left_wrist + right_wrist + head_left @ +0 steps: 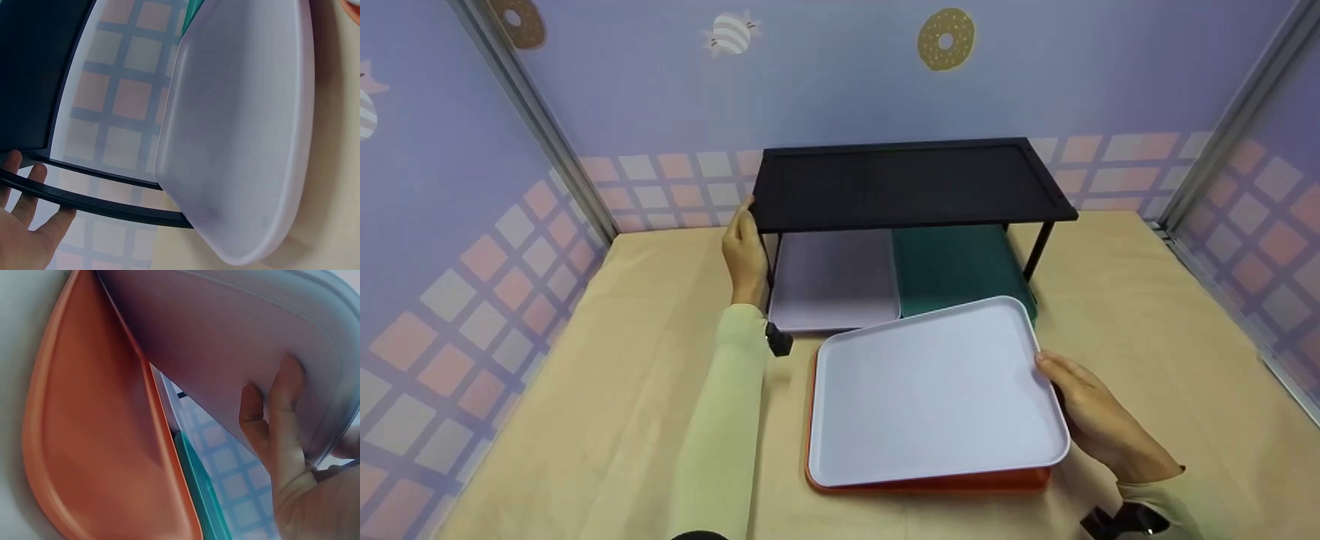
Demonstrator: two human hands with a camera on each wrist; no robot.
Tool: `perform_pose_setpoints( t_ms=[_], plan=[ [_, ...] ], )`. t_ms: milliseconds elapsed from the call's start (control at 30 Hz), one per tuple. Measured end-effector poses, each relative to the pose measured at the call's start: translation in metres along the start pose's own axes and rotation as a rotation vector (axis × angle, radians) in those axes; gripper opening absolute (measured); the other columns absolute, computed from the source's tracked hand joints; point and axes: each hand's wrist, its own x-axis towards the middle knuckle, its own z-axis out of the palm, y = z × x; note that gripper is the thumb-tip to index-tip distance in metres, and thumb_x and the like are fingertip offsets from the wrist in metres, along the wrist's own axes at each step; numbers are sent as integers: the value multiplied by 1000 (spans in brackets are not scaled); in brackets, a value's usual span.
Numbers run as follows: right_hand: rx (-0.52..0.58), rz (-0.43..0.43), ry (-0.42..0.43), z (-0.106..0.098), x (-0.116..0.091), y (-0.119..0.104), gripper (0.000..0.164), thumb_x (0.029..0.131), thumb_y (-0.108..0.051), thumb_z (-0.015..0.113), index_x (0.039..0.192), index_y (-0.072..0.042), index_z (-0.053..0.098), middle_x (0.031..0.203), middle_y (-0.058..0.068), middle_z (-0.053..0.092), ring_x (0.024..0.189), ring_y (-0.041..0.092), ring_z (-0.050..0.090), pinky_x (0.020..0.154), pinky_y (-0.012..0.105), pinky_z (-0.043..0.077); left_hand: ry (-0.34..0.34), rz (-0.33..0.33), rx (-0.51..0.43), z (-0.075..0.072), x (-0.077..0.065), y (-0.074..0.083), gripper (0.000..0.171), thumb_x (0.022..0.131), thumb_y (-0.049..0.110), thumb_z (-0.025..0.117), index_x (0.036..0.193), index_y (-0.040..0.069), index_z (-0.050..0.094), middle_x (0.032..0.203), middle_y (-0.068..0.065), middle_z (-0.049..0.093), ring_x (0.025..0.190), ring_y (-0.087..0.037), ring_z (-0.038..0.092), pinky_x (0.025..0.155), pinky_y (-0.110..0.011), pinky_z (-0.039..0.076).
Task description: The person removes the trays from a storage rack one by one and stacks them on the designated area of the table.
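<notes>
My right hand point(1099, 412) pinches the right edge of a pale white tray point(937, 390), thumb above and fingers spread against its underside point(214, 343). That tray is tilted, its right side raised over an orange tray point(960, 482); in the right wrist view a wedge of space separates the two. My left hand point(744, 251) grips the front left corner of a black rack point(900, 187), with fingers around its leg point(101, 205). Beneath the rack a pale lilac tray point(836, 277) lies on the left, beside a green tray point(952, 262) on the right.
A beige cloth point(607, 390) covers the table. Behind the rack stands a purple patterned wall point(840, 82), and similar side panels flank the table left and right, joined by metal corner posts point(536, 112). The rack's right front leg point(1039, 251) stands near the green tray.
</notes>
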Motion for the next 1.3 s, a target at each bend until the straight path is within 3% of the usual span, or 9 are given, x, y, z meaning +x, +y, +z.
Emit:
perform_pose_setpoints(
  t_ms=[33,167,267,300,400,567,700,1033,1300],
  plan=[
    [0,4,-3,0,0,0,70,111,-39,38,159,7,14,137,13,48,111,11,58,94,29,51,4,-1,-1,0,0,0,44,112,24,34,144,11,60,100,-3,59,50,-2,22,65,-26,30],
    [-13,14,-32,-2,0,1,73,112,-41,36,160,8,10,146,19,41,115,11,56,95,28,50,9,1,-3,1,0,0,44,111,23,35,143,11,61,84,2,57,49,-2,22,63,-25,29],
    [-32,24,-34,-1,1,1,74,112,-41,36,159,9,8,151,23,33,117,11,53,96,25,48,2,8,2,0,-1,1,45,111,23,34,144,9,60,69,1,36,49,-3,21,61,-25,28],
    [-42,28,-25,-1,1,2,73,112,-40,36,159,9,9,152,24,33,117,11,53,95,24,48,2,11,2,0,-1,1,45,111,23,34,145,9,60,71,1,38,49,-3,21,60,-25,28],
    [-95,33,-8,1,2,1,71,112,-37,36,158,11,11,148,25,39,114,11,56,93,24,49,1,13,5,-1,-1,1,45,111,24,33,145,10,59,77,4,46,49,-3,21,58,-24,27],
    [-228,43,-18,-2,1,-2,70,112,-37,37,158,10,16,143,28,48,111,19,61,87,34,54,1,13,10,-2,-1,0,45,111,24,33,145,12,60,62,6,29,48,-3,21,54,-23,23],
    [-327,35,-31,-4,-3,-5,73,111,-38,39,157,13,14,143,32,47,111,26,63,82,39,56,6,13,13,-2,-1,0,44,111,23,34,144,13,61,61,9,29,48,-2,21,54,-23,23],
    [-352,-53,-72,-10,-4,-8,57,110,-22,44,153,12,30,130,28,58,100,25,67,74,41,60,4,5,11,-3,0,0,44,111,24,34,144,14,61,59,10,27,49,-3,21,57,-24,25],
    [-411,-97,-46,-12,-3,-5,52,106,-20,55,148,9,41,130,26,52,93,23,68,64,38,58,6,-6,3,-4,-1,0,44,111,25,35,144,12,61,58,10,27,48,-3,22,53,-22,23]
  ],
)
